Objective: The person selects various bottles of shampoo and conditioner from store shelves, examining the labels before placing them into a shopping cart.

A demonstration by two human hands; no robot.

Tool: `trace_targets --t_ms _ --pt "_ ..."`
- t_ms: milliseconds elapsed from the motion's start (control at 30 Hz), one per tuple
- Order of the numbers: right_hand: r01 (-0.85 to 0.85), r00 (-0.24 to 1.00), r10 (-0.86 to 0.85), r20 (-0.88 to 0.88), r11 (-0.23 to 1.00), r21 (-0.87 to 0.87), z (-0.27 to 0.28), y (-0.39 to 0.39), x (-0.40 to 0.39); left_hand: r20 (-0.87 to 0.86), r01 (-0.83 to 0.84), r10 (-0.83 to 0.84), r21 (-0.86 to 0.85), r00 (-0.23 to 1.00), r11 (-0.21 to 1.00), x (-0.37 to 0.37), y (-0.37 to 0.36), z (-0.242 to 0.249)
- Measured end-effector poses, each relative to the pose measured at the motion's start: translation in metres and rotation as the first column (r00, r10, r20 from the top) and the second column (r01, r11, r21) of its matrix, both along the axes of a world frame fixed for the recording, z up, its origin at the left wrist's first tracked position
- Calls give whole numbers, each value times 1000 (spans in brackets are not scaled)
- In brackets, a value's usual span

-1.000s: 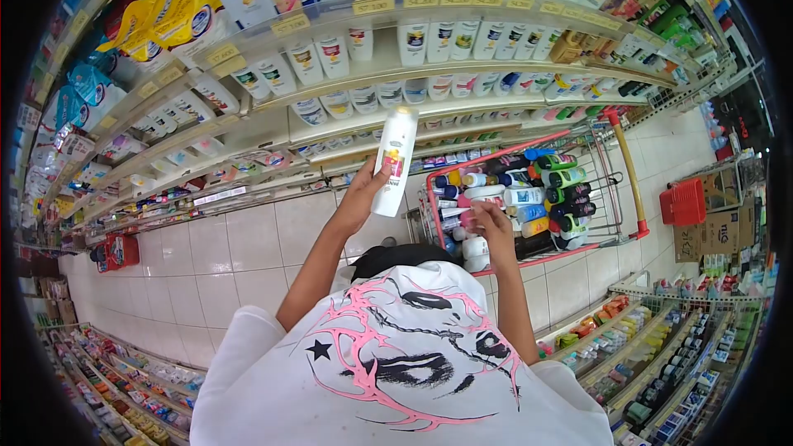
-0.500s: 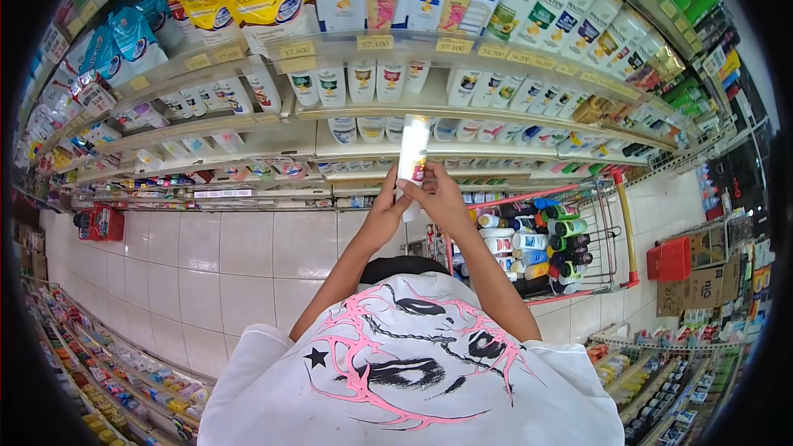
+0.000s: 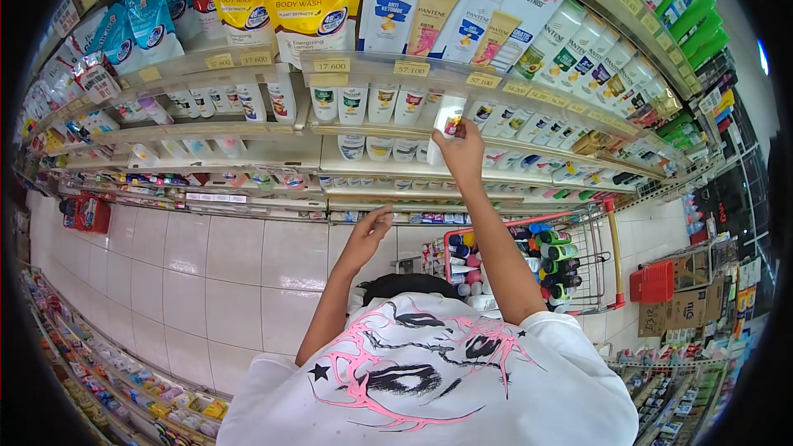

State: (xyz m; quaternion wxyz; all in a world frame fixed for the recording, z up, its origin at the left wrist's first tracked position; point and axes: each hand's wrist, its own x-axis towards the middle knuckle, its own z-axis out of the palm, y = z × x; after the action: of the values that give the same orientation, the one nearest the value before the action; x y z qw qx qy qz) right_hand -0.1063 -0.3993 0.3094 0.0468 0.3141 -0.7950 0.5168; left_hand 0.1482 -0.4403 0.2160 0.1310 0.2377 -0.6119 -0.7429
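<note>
A white bottle with a small red and yellow label is held upright in my right hand, in front of the shelf that carries the Pantene bottles. The thumb and fingers are closed round its lower part. Beside it on that shelf stand several white bottles with coloured labels. My left hand is lower, over the floor near the bottom shelf, with nothing in it and its fingers apart.
A shopping cart full of bottles stands on the right. Yellow pouches fill part of the upper shelf. Red baskets sit at the far left and right on the tiled floor.
My right hand has moved up and to the right with the bottle, up to the shelf. My left hand has let go of the bottle and moved down and to the left.
</note>
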Motion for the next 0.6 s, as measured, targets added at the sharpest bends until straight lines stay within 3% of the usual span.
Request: trace_targets --t_ms 233,500,600 --pt "66 983 -80 -167 994 -89 11 -24 -6 79 -81 72 109 994 991 33 8 -49" --pt "94 983 -113 -143 987 -132 13 -38 -6 77 -71 71 1 994 997 47 10 -80" --pt "120 981 -129 -143 990 -69 18 -34 -6 91 -89 84 50 992 995 52 15 -80"
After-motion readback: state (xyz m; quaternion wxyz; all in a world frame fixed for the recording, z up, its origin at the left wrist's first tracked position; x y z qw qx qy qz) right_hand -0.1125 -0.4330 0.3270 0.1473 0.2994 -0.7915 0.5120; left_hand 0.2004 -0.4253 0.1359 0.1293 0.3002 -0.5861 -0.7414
